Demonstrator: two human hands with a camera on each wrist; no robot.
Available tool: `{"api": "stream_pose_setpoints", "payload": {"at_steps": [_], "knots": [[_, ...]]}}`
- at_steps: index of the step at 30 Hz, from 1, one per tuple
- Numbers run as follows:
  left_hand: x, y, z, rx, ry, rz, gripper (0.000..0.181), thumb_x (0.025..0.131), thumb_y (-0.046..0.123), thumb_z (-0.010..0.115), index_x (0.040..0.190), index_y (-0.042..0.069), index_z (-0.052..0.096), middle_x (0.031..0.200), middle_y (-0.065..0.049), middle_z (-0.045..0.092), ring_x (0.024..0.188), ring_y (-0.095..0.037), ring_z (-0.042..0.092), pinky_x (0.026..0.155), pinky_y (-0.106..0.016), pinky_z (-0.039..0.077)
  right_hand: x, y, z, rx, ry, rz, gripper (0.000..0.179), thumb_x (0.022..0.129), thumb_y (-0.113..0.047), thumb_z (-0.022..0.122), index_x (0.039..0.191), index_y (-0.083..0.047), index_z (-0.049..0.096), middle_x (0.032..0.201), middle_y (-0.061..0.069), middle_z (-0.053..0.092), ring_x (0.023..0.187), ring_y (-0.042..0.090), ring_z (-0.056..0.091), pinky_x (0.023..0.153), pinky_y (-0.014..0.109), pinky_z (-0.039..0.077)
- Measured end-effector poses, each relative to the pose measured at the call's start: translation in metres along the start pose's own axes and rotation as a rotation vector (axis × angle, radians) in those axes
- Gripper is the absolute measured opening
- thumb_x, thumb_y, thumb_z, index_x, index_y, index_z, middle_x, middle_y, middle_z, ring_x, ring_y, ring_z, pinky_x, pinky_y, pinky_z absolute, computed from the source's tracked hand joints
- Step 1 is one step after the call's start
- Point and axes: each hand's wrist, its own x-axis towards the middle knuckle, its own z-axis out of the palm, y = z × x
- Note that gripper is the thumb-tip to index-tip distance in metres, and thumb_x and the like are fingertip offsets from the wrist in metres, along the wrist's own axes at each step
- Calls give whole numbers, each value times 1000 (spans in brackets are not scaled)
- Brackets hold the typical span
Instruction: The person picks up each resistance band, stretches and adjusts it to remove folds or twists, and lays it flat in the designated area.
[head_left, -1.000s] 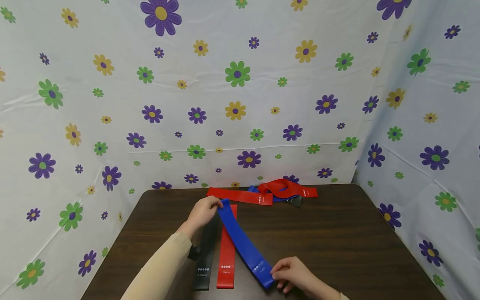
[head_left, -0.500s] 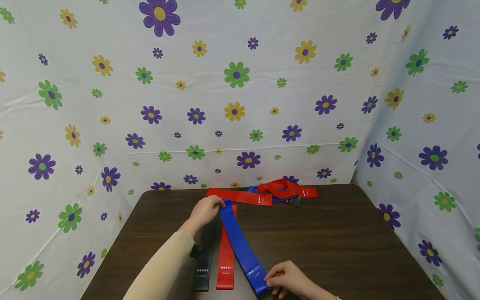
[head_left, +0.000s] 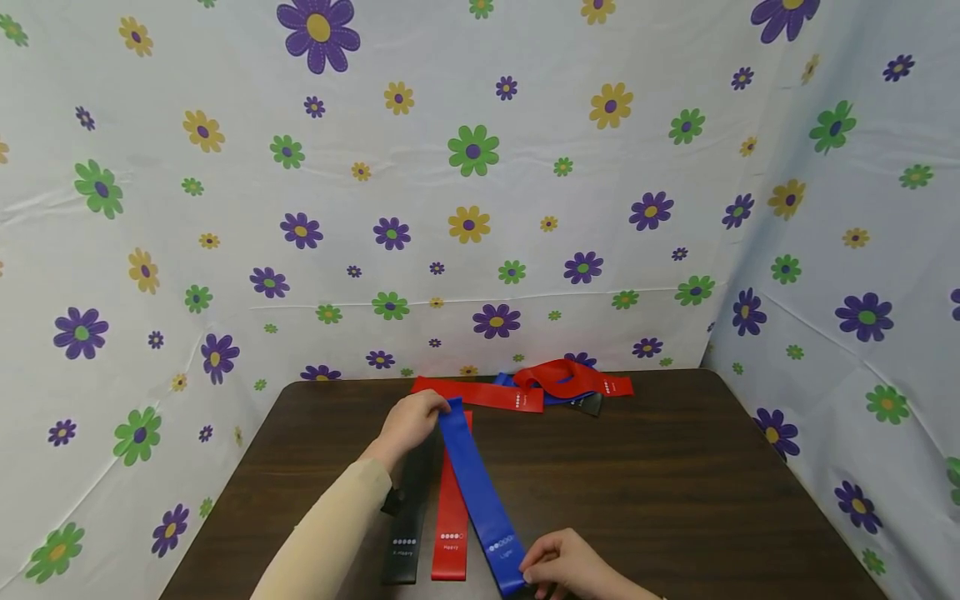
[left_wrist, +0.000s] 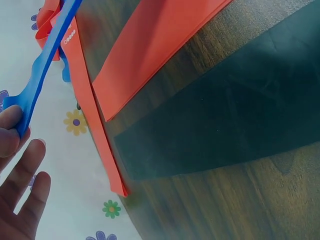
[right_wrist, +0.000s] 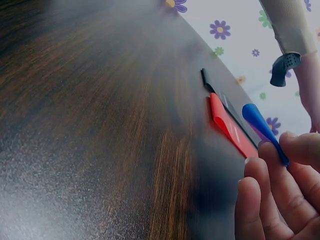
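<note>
A blue resistance band (head_left: 480, 492) marked Light is stretched out flat between my two hands, slanting from far left to near right. My left hand (head_left: 411, 423) pinches its far end; in the left wrist view thumb and forefinger (left_wrist: 11, 117) grip it while the other fingers stay loose. The near end is pinched by my right hand (head_left: 562, 563), seen also in the right wrist view, where the blue band (right_wrist: 265, 127) rises off the table. Left of it lie a red band (head_left: 452, 533) marked Heavy and a black band (head_left: 405, 533) marked X-Heavy, side by side.
At the table's far edge lies another red band (head_left: 480, 393). Beside it is a tangled pile with a red band (head_left: 562, 379), some blue and a black band (head_left: 588, 404). Flowered cloth (head_left: 472, 250) hangs behind the dark wooden table (head_left: 660, 475).
My right hand has moved left and slightly nearer, carrying the blue band's near end towards the red band. My left hand holds the far end almost where it was.
</note>
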Motion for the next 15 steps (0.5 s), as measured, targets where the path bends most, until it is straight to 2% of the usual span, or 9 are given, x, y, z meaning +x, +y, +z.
{"api": "stream_pose_setpoints", "payload": {"at_steps": [7,15], "knots": [[4,4,4,41,13,18,17,92,6,62,93,16,76,100,1,68,95,-19,64,86,-37,53,0,-2,4,-5,10,-2,14,82,-9,72,89,2,74,75,6,71,55,8,61,45,21,48],[11,10,13,96,9,31,20,92,6,60,97,16,77,101,2,68,95,-17,65,84,-35,53,3,0,10,7,-17,-15,14,82,-11,73,88,1,76,75,6,71,53,6,59,46,19,48]]}}
